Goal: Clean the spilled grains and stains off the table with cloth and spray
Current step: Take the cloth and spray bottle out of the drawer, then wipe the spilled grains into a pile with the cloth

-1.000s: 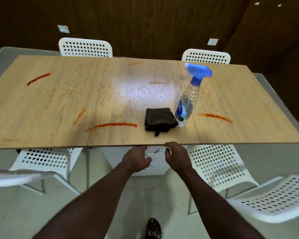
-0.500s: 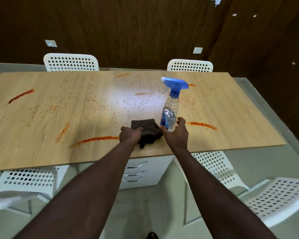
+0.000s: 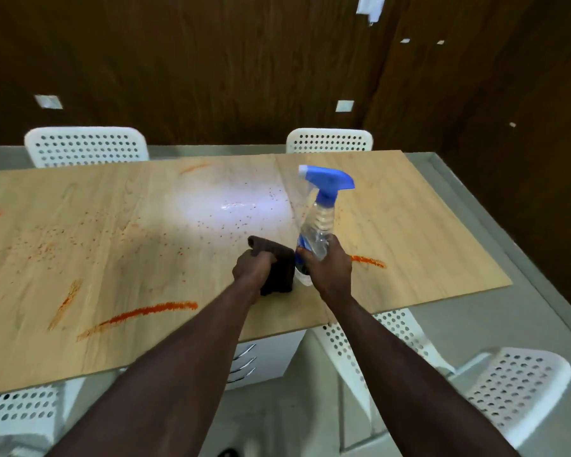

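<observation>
Since both tools are in hand, the whole thing now comes down to where the mess sits relative to each one. The left hand has its fingers curled tight round the dark brown cloth, which is bunched up and looks to be touching the table near the front edge, around the middle. The right hand is wrapped round the lower body of the spray bottle, just beside the cloth. The bottle is nearly upright with a slight lean, and I can't tell if its base is off the wood or not. Its blue trigger head seems to have the nozzle facing left, so toward the scattered grains that lie just beyond the cloth and spread leftward. The long streak runs roughly left to right on the near-left side of the cloth hand, so I'd say that one is the left hand's job, wiping along its length. The short streak is just to the right of the right hand, behind the nozzle, so the bottle would need turning to hit it. Also the grip is low on the bottle, well below the trigger, so I reckon the fingers need to shift up before any spraying. Nothing looks wiped yet as far as I can see.
</observation>
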